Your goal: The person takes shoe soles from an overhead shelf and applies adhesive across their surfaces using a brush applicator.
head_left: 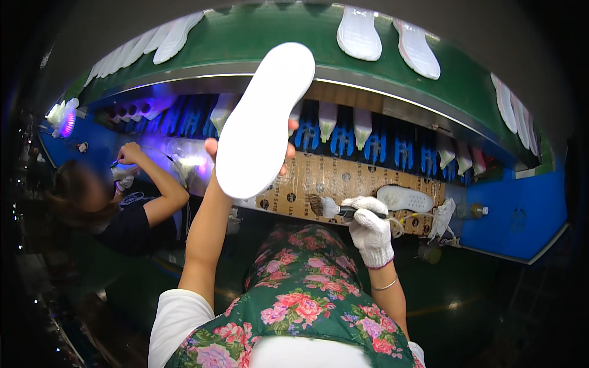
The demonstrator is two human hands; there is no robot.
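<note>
White shoe sole (264, 122) is what we hold raised ahead of our body, its long axis running from a lower end by our left wrist to an upper end that points ahead and slightly right; our bare left hand (289, 151) supports it from behind, the thumb showing at its left edge and fingertips at its right edge, so those fingers are parted by the sole's breadth and pinch it between them, while the palm is hidden; our gloved right hand (371, 232) has its fingers pressed together around the handle of a brush (331, 208), whose dark bristles (316, 205) point left; the relation that counts most, we judge, is between bristles and sole: the sole lies to the left of the brush and farther forward, with a gap showing between them, though we cannot tell how their heights compare; the left hand, being on the sole, is the nearer, and the right one stands apart, its brush aimed more across the long axis than along it; a printed cardboard sheet (346, 178) spreads out ahead, and just beside the right hand lies another sole (397, 197) with a dotted face, near a crumpled white cloth (443, 218); more white soles (359, 37) rest on the green ledge (242, 37) beyond.
</note>
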